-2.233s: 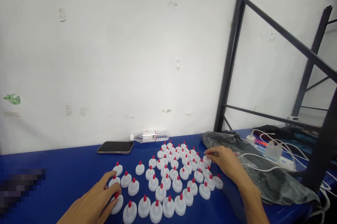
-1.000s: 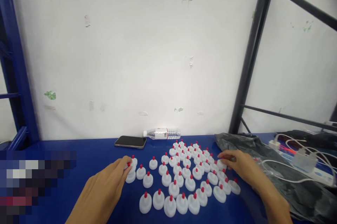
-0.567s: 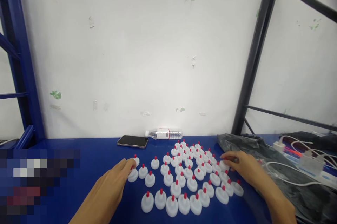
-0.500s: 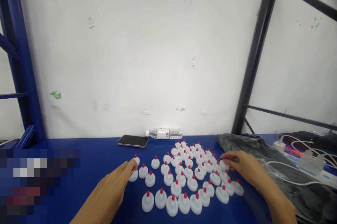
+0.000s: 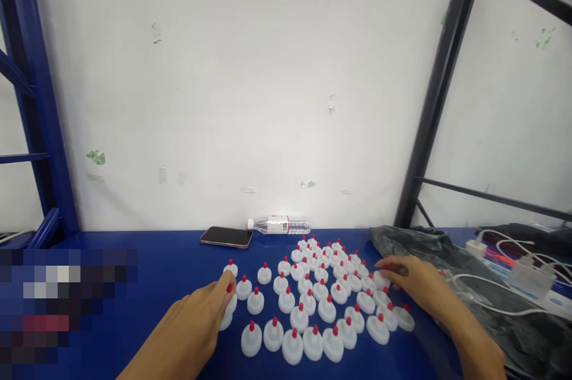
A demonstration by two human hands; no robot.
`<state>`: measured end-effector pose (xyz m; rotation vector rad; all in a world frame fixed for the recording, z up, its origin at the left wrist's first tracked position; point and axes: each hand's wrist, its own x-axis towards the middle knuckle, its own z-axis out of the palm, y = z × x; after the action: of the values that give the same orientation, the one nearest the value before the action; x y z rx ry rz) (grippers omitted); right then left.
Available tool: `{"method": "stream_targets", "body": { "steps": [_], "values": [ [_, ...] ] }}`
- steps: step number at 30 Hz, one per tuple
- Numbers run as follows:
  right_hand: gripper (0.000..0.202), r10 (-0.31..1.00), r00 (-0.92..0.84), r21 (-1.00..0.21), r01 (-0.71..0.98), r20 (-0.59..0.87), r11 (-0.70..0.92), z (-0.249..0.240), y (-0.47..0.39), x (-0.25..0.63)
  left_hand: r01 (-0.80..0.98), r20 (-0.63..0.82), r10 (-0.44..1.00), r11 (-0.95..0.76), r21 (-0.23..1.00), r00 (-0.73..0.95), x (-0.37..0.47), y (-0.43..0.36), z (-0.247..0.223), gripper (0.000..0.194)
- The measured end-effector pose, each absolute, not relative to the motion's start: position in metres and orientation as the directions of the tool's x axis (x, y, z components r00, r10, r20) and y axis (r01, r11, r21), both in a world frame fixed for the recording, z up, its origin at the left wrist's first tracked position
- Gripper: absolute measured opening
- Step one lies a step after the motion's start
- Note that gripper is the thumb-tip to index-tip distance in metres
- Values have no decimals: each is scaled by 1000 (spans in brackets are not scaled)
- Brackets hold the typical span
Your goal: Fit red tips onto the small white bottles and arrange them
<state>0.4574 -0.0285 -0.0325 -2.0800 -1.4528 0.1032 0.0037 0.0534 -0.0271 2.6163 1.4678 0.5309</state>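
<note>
Several white caps with red tips (image 5: 313,299) stand in rows on a blue table (image 5: 170,267). My left hand (image 5: 196,320) lies at the left edge of the group, its fingers closed around one white cap (image 5: 229,302) there. My right hand (image 5: 413,285) rests at the right edge, fingertips pinching a white cap (image 5: 381,278) beside the black bag.
A phone (image 5: 226,237) and a lying water bottle (image 5: 280,225) sit at the back by the white wall. A crumpled black plastic bag (image 5: 447,261) and a power strip with white cables (image 5: 522,279) lie to the right. A black rack post (image 5: 440,88) and a blue rack post (image 5: 31,94) flank the table.
The view has swung left and down a little. My left hand has slid from the front-left caps to the group's left edge and drawn one cap toward me. My right hand has barely moved.
</note>
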Motion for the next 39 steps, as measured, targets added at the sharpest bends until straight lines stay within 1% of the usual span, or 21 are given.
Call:
{"method": "stream_targets", "body": {
  "steps": [7, 10, 12, 17, 24, 28, 33, 39],
  "values": [
    [30, 877, 402, -503, 833, 264, -230, -33, -29, 458, 804, 204, 837, -545, 237, 507, 5, 62, -37, 38],
    [28, 874, 402, -503, 834, 272, -227, -33, -28, 459, 796, 190, 833, -552, 247, 519, 5, 67, -39, 30],
    [27, 873, 406, -508, 830, 270, -229, -33, -28, 458, 792, 175, 833, -554, 258, 525, 6, 68, -38, 24],
    [27, 876, 410, -518, 823, 255, -234, -33, -28, 457, 786, 186, 843, -538, 306, 505, 7, 62, -34, 29],
    [27, 877, 414, -527, 816, 245, -239, -33, -28, 459, 789, 182, 869, -495, 363, 461, 7, 61, -34, 23],
    [28, 875, 414, -530, 815, 250, -234, -33, -27, 458, 764, 191, 851, -524, 376, 489, 5, 55, -34, 26],
    [27, 872, 420, -543, 807, 249, -234, -32, -28, 457, 773, 184, 852, -523, 360, 491, 4, 62, -42, 43],
    [27, 874, 416, -549, 805, 251, -226, -31, -29, 456, 774, 132, 836, -545, 323, 533, 6, 87, -58, 38]
  ]
}}
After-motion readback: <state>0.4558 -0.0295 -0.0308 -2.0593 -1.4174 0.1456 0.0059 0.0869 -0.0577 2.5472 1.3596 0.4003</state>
